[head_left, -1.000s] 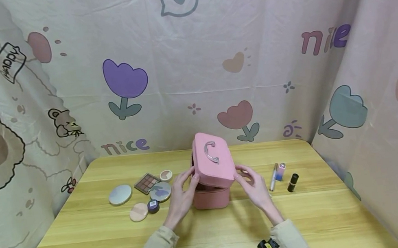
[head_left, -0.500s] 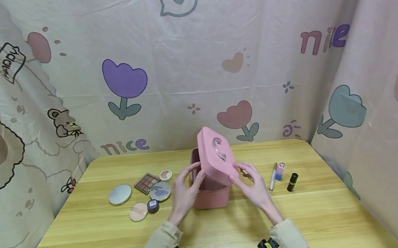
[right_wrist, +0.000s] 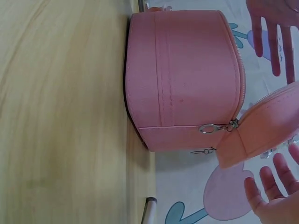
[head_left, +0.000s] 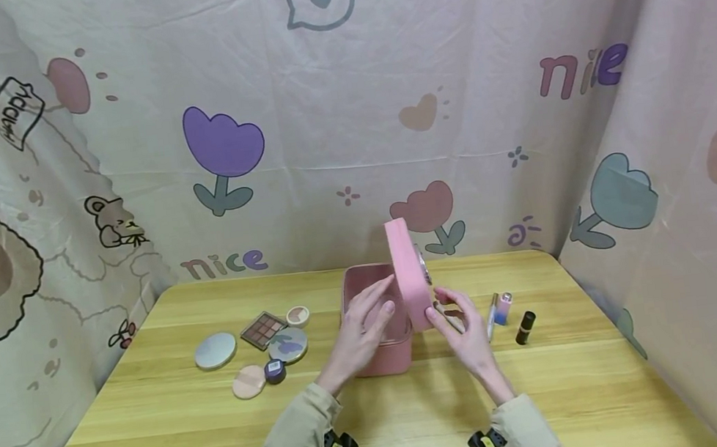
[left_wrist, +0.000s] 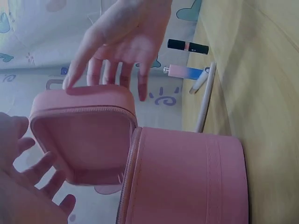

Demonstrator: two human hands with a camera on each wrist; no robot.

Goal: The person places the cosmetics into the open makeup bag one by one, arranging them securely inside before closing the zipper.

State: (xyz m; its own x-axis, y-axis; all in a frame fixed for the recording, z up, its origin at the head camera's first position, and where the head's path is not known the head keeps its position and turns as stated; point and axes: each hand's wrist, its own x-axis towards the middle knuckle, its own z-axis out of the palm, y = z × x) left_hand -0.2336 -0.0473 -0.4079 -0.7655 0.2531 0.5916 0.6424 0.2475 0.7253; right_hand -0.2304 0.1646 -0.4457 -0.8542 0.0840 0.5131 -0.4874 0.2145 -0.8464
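Note:
A pink cosmetic case stands on the table with its lid swung upright on the right side. The case's inside shows pink, and the silver handle faces right. My left hand is over the case opening, its fingers loosely spread beside the lid's hollow inner side. At the lid's outer side, my right hand touches the edge with the thumb; its other fingers extend behind the lid in the left wrist view. Metal zipper pulls hang by the hinge corner in the right wrist view.
Left of the case lie an eyeshadow palette, round compacts, a powder puff and a small dark jar. To the right are a black tube, a pink-blue bottle and slim pens. Printed cloth hangs behind the table.
The lid has swung from tilted over the case to upright at its right, exposing the inside. My left hand has moved right, over the opening; my right hand stays by the lid.

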